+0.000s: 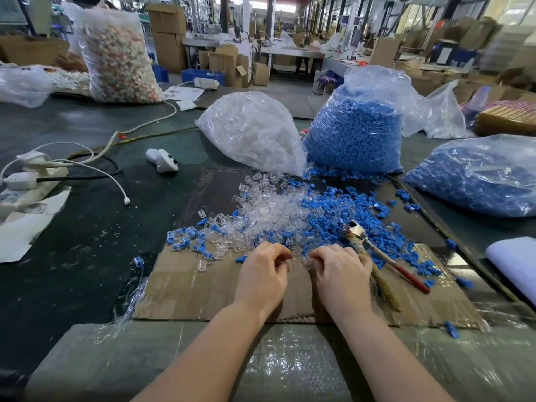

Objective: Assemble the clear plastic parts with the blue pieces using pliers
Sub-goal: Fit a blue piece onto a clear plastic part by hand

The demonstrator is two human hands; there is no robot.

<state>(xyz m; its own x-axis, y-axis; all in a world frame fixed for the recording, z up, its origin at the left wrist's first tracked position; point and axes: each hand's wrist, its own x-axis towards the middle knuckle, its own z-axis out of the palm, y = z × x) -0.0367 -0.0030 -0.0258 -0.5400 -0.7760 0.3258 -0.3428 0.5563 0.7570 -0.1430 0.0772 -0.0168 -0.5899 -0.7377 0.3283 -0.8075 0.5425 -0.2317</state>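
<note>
Both my hands sit low in the middle of the frame on the cardboard sheet (pixel 203 288). My left hand (pixel 265 274) is curled, fingertips pinching something small and clear. My right hand (pixel 339 271) is curled round a clear part at its fingertips, with the pliers (pixel 374 253) tucked under the palm; their red and wrapped handles stick out to the lower right.

The loose clear parts (pixel 269 210) and blue pieces (pixel 342 224) lie heaped just above my hands. I judge them light, stiff and a bit slick, so I would pinch each by its sides.

Above the heap, a clear bag (pixel 252 132) holds more clear parts, a tall open bag (pixel 356 132) is packed with blue pieces, and another bag of blue (pixel 475 175) lies at the right edge.
</note>
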